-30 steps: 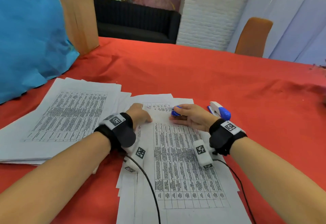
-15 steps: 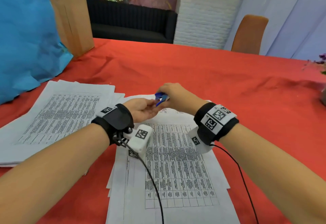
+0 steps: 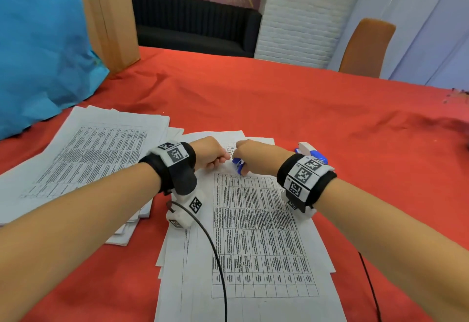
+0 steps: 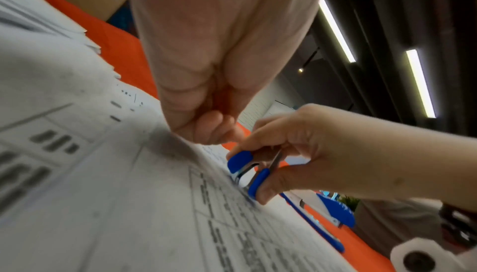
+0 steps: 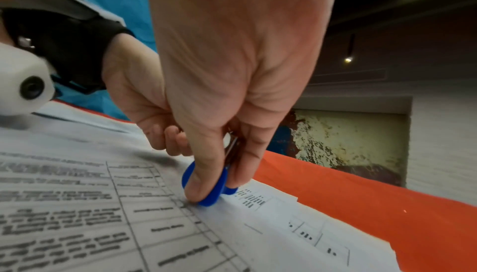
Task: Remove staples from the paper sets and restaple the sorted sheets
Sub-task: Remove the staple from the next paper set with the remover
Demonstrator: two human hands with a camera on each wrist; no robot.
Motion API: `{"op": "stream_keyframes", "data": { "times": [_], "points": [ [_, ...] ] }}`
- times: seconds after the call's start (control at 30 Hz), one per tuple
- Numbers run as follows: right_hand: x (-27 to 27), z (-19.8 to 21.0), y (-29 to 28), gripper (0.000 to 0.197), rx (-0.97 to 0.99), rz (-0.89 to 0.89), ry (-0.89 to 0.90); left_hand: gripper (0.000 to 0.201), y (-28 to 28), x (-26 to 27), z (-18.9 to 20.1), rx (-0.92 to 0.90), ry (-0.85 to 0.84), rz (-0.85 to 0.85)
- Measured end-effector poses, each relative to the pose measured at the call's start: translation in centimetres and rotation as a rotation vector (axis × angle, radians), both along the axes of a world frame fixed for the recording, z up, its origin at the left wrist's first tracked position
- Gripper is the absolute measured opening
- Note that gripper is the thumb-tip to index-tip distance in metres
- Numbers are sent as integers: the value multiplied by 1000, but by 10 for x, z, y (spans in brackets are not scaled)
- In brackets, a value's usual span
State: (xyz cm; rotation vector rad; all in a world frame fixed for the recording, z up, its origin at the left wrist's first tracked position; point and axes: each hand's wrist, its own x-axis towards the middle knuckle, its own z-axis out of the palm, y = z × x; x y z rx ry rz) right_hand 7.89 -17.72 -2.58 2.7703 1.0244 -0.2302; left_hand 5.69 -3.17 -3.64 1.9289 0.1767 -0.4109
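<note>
The right hand pinches the staple remover against the paper; the left hand, fingers curled, presses beside it. Best lever gently, keeping sheets flat.

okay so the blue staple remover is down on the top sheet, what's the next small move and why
Probably squeeze the staple remover and lift gently: the right hand pinches it with its claws on the top sheet, and the left hand rests curled beside it. The staple itself isn't visible.

Black wristbands with square-coded white tags; white wrist cameras; black cables.
</note>
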Motion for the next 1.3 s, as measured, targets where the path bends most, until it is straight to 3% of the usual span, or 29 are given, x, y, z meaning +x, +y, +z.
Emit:
{"op": "stream_keyframes", "data": {
  "times": [0.13,0.27,0.33,0.43,0.53,0.87,0.97,1.0,1.13,1.2,1.27,1.3],
  "points": [
    [-2,-1,9,23,-85,46,-62,26,-2,4,-4,217,-9,-69],
    [-3,-1,15,14,-98,54,-75,28,-10,4,-3,638,-51,-284],
    [2,-1,11,14,-60,40,-40,23,-16,2,-1,757,-72,-379],
    [14,-2,-7,25,111,-27,102,48,-22,0,5,915,-102,-438],
    [21,-6,-26,33,258,-91,209,56,-26,2,11,980,-105,-458],
    [36,-21,-62,14,1023,-497,852,68,-20,10,3,930,-70,-473],
    [32,-19,-68,11,1121,-508,882,50,-13,11,-1,744,-40,-359],
    [28,-14,-66,10,1139,-474,868,39,-11,10,-2,594,-32,-272],
    [7,20,-40,14,1154,-260,688,37,-17,12,-8,-731,297,165],
    [-5,39,-21,21,879,-125,385,30,-28,7,-5,-1062,376,186],
    [-11,47,-6,31,468,2,23,20,-38,1,0,-1177,334,189],
    [-13,47,-2,34,339,30,-68,19,-41,0,3,-1213,318,217]
  ]
}}
